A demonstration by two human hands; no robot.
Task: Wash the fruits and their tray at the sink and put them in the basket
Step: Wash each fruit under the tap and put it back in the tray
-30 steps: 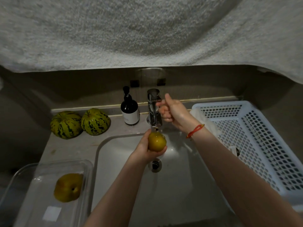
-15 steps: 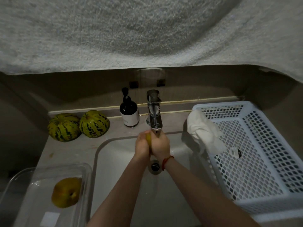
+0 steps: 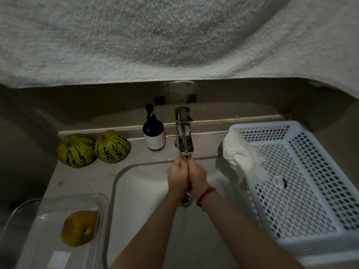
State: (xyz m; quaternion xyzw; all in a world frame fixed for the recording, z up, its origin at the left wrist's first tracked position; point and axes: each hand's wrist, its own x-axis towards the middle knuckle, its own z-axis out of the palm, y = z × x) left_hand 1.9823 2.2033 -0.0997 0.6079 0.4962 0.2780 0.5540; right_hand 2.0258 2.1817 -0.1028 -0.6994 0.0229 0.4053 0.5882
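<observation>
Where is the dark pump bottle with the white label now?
In the head view, the dark pump bottle with the white label stands on the counter behind the sink, between the two striped green melons and the chrome tap.

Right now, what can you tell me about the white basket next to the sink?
The basket is white plastic, rectangular, with walls and floor full of small holes. It sits upright on the counter to the right of the sink, its near end running out past the counter's front. A crumpled white cloth hangs over its left rim, and a small label shows inside. No fruit is in it. Neither hand touches it.
</observation>
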